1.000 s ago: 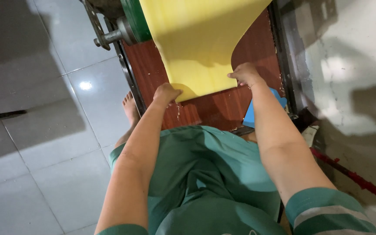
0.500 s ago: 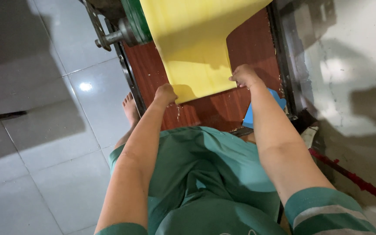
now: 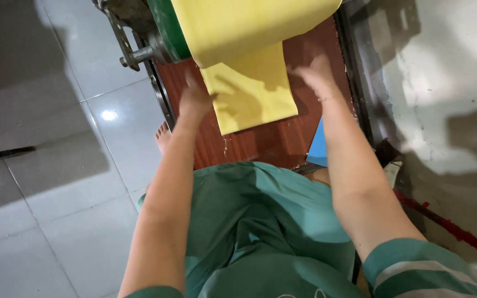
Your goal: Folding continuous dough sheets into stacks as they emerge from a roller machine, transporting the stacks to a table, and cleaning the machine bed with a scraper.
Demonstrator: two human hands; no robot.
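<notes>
A wide yellow sheet [image 3: 249, 27] hangs over a green roller [image 3: 164, 27] at the top of the head view. A narrower flap of it [image 3: 252, 96] lies on a reddish-brown board [image 3: 266, 140]. My left hand [image 3: 194, 99] is at the flap's left edge, fingers stretched upward and thumb against the sheet. My right hand [image 3: 316, 74] is at the flap's upper right edge. It is blurred by motion, so its grip is unclear.
The roller sits on a metal frame with a shaft end [image 3: 133, 55] sticking out to the left. A blue object [image 3: 318, 149] lies by my right forearm. A bare foot [image 3: 163, 135] rests on grey floor tiles [image 3: 56, 165]. A red hose [image 3: 448, 226] runs along the concrete at right.
Both hands have moved up the board, away from me. The sheet's lower edge, held at its corners before, now shows as a narrower flap under the roller.
</notes>
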